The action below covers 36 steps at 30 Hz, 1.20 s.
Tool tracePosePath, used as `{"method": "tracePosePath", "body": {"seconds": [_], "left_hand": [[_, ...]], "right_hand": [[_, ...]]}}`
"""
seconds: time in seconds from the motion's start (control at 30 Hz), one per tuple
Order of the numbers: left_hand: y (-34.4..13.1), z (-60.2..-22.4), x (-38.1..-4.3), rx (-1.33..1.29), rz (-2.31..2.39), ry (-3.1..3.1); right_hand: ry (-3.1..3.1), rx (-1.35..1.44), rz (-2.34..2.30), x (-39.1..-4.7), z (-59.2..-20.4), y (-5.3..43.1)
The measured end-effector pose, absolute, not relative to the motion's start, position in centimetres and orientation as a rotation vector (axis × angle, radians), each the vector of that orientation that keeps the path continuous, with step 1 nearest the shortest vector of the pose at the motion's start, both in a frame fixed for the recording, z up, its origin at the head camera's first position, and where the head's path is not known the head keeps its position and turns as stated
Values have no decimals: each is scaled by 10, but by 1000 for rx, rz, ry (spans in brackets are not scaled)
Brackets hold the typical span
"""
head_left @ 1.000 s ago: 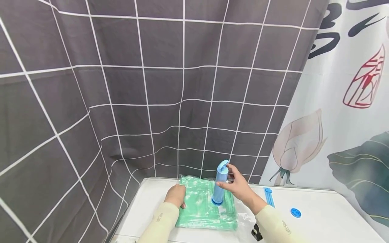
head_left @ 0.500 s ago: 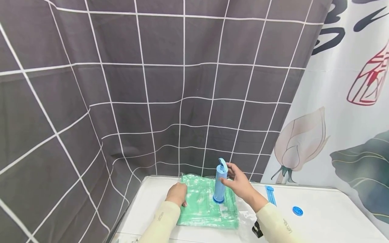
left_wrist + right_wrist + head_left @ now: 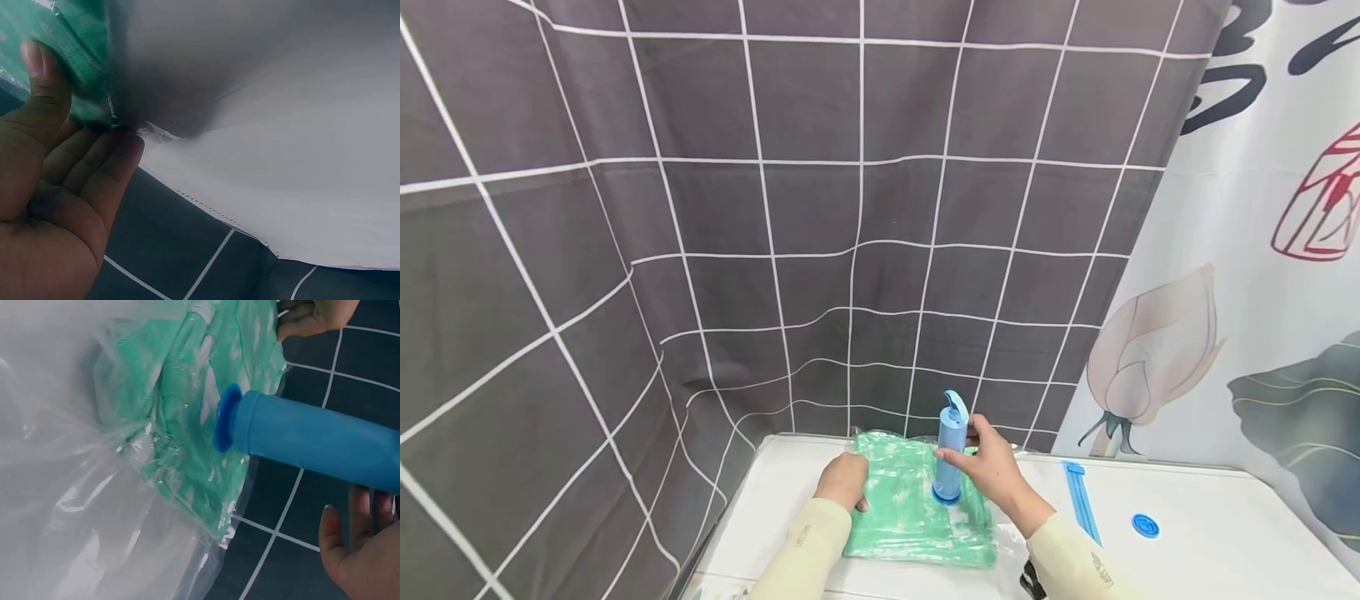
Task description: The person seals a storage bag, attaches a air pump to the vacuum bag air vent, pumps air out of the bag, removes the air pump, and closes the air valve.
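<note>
A clear plastic storage bag (image 3: 895, 517) with folded green-and-white fabric inside lies on the white tabletop. Its left edge is pinched by my left hand (image 3: 844, 481), thumb on top and fingers at the underside in the left wrist view. Upright on the bag stands a light blue hand pump (image 3: 952, 446), its darker round base (image 3: 227, 419) against the plastic. My right hand (image 3: 996, 475) holds the pump's barrel, thumb in front and fingers behind. A curved blue handle (image 3: 957, 404) sticks up at the pump's top.
To the right on the white tabletop (image 3: 1225, 533) lie a blue strip (image 3: 1081, 500) and a round blue cap (image 3: 1146, 525). A black item (image 3: 1032, 580) shows partly beside the right sleeve. A dark gridded curtain (image 3: 880, 358) hangs behind.
The pump's curved handle has turned to point differently, and my right hand's fingers have slipped slightly down from it. My left hand stays at the bag's edge. The head view has shifted a little.
</note>
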<state>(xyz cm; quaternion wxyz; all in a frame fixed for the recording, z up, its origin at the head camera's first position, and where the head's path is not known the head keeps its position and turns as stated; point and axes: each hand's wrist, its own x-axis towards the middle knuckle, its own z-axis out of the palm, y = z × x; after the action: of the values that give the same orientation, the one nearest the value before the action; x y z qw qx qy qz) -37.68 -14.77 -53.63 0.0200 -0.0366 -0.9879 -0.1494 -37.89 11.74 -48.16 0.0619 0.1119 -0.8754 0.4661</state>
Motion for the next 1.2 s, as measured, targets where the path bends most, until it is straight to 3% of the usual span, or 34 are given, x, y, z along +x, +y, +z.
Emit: {"method": "tracePosePath", "body": {"seconds": [0.77, 0.93, 1.2], "left_hand": [[-156, -533, -374, -16, -476, -3088], [-164, -533, -371, 5, -540, -3091], [-172, -524, -372, 7, -488, -3084]], "right_hand": [[-2495, 318, 1558, -380, -466, 137], [-2556, 245, 1525, -381, -461, 177], [-2747, -88, 1316, -392, -469, 291]]}}
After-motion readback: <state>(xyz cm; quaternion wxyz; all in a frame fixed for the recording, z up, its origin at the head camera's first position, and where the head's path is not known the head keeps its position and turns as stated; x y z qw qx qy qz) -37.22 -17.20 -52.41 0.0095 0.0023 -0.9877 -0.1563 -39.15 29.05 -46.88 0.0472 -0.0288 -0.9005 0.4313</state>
